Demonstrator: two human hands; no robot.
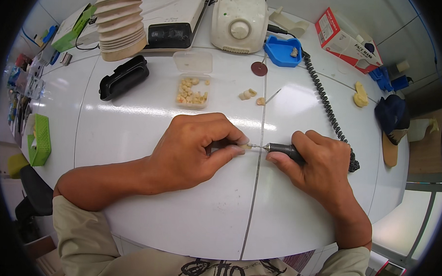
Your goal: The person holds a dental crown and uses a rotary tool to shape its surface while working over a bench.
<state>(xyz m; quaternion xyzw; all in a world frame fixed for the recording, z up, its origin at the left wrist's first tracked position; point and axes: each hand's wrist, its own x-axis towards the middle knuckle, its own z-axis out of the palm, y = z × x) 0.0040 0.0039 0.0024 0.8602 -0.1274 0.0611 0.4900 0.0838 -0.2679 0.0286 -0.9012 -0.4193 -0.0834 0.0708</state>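
My left hand [196, 151] pinches a small cream-coloured piece [246, 146] between thumb and fingertips near the middle of the desk. My right hand [322, 168] is closed on a black rotary handpiece [284, 151], whose thin metal bit reaches to the piece. A coiled black cord [329, 103] runs from the handpiece area to the back of the desk. Beyond my hands sit an open clear box of small tooth-like pieces [193, 91], a few loose cream pieces [248, 94], a thin rod [273, 97] and a dark red disc [259, 68].
At the back stand a ribbed hose [120, 22], a white device [237, 26], a blue tray [280, 50] and a red-white box [343, 40]. A black case [123, 77] lies left. A green basket [39, 141] is at far left; a navy shoe-like object [392, 117] at right.
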